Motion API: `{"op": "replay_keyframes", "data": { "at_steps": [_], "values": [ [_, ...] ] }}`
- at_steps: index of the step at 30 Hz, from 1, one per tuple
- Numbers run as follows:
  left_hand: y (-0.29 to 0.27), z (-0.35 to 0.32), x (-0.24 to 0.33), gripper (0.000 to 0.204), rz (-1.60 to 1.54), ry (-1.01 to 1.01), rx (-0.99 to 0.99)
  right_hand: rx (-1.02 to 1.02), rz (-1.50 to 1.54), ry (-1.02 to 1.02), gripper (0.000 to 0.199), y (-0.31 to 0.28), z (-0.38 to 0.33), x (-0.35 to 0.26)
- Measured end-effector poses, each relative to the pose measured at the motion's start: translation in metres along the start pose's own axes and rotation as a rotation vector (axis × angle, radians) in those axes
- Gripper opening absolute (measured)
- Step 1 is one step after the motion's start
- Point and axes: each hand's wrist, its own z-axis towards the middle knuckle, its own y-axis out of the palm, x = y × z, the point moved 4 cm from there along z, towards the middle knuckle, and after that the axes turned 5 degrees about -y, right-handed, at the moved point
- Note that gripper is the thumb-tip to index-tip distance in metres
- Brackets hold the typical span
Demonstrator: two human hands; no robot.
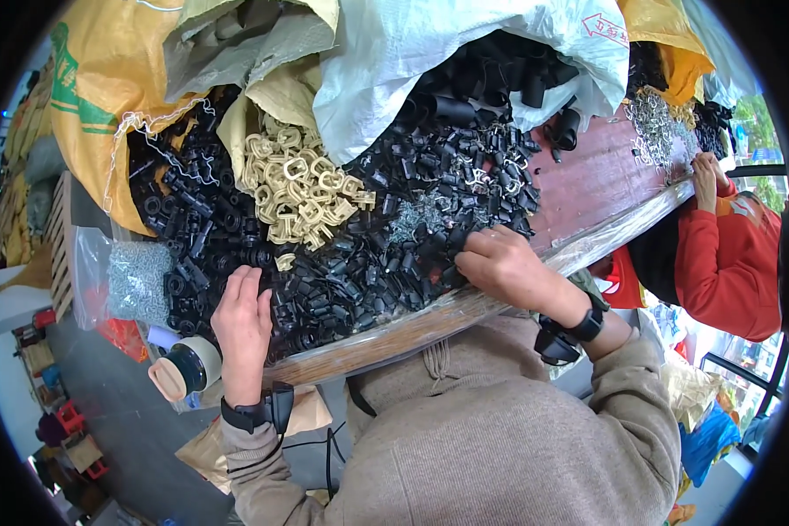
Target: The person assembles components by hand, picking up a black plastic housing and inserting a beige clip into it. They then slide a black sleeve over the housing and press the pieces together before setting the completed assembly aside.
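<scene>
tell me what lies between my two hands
In the head view, a spread of small black parts lies between your left hand and right hand.

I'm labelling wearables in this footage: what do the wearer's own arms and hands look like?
The left hand and right hand are gloveless. The left sleeve and right sleeve are greyish-beige knit. Black wrist straps carry boxy black devices, one per arm.

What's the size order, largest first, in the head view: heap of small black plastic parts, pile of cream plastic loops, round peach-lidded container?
1. Black plastic heap
2. Cream loop pile
3. Peach-lidded container
</scene>
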Motion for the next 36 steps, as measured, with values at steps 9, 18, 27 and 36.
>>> {"op": "replay_keyframes", "data": {
  "at_steps": [9, 18, 27, 36],
  "values": [
    [0.002, 0.001, -0.004, 0.034, -0.09, -0.12, -0.13, 0.047, -0.048, 0.102, 0.012, 0.025, 0.015, 0.002],
    [-0.006, -0.01, -0.004, 0.027, -0.688, -0.456, -0.085, 0.024, -0.13, 0.088, 0.011, 0.028, 0.018, 0.0],
    [0.052, -0.012, 0.07, 0.019, -1.728, -0.687, -0.648, 0.206, 0.36, 0.196, 0.007, 0.004, 0.011, 0.0],
    [0.07, 0.004, 0.143, 0.033, -2.142, -0.74, -1.048, 0.264, 0.768, 0.262, 0.006, -0.006, 0.008, -0.016]
  ]
}}
